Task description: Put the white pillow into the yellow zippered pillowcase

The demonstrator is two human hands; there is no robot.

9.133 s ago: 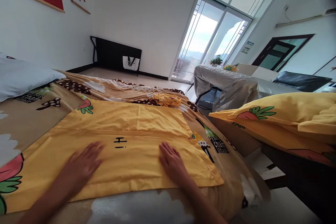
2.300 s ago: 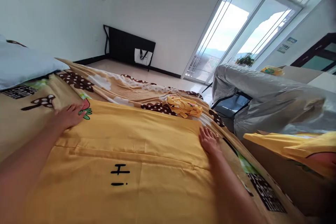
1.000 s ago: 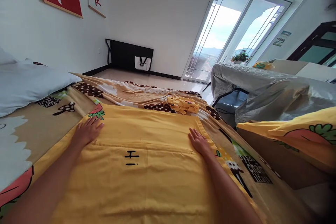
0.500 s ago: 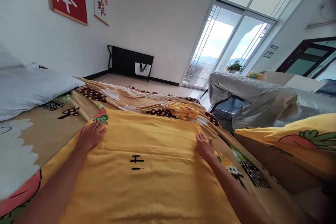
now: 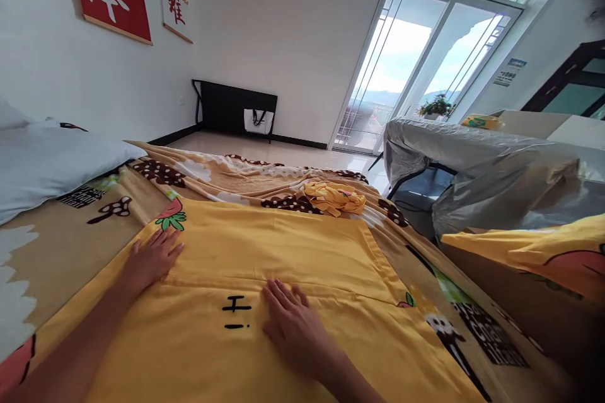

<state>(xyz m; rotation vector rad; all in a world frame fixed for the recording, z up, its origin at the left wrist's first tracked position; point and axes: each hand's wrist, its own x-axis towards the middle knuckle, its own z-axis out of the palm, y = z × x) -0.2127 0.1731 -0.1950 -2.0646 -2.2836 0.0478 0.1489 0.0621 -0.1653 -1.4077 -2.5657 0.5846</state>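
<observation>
A yellow pillowcase-like cloth (image 5: 283, 245) lies spread on the bed, with "Hi" lettering in black and a carrot print at its far left corner. A crosswise fold or seam runs over it. My left hand (image 5: 154, 257) rests flat on its left edge just below the carrot print, fingers stretched out. Near the middle, my right hand (image 5: 293, 321) lies palm down on the cloth, right of the lettering, its fingertips at the seam. Neither hand grips anything.
Under the cloth is a patterned brown blanket (image 5: 472, 327). A crumpled yellow bundle (image 5: 333, 197) sits beyond it. A white pillow (image 5: 61, 157) is at left, another yellow printed cloth (image 5: 558, 252) at right. Plastic-covered furniture (image 5: 491, 157) stands behind.
My right hand has moved left from the cloth's right edge to its middle, uncovering a small carrot print there. My left hand stays at the left edge. The view has shifted slightly.
</observation>
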